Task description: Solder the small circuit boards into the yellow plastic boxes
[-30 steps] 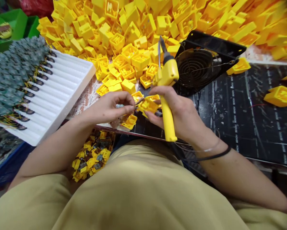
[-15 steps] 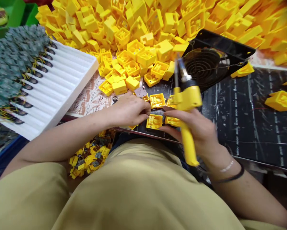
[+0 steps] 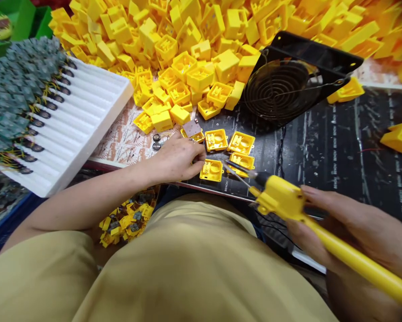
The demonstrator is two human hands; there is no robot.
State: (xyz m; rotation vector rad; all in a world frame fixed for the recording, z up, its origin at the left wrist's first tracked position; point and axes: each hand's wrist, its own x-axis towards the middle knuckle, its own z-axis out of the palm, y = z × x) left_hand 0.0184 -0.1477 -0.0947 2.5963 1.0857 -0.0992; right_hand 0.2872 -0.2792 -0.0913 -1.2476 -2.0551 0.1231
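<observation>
Grips yellow soldering tool [image 3: 283, 195] between thumb and fingers of right hand [image 3: 372, 223], tip among open yellow housings [image 3: 216, 140] on black bench [image 3: 315, 152]. Curls fingers of left hand [image 3: 178, 157] beside housings, any pinch indiscernible. Appears unfinished, with housings uncovered; completed share unreadable.

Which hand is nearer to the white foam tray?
Left. The left hand is a short way right of the white foam tray; the right hand, holding the yellow tool, is much farther right.

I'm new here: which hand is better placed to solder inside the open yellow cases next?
Right, I'd say: the right hand holds the yellow soldering gun, tip near the open cases; the left hand shows no tool.
</observation>
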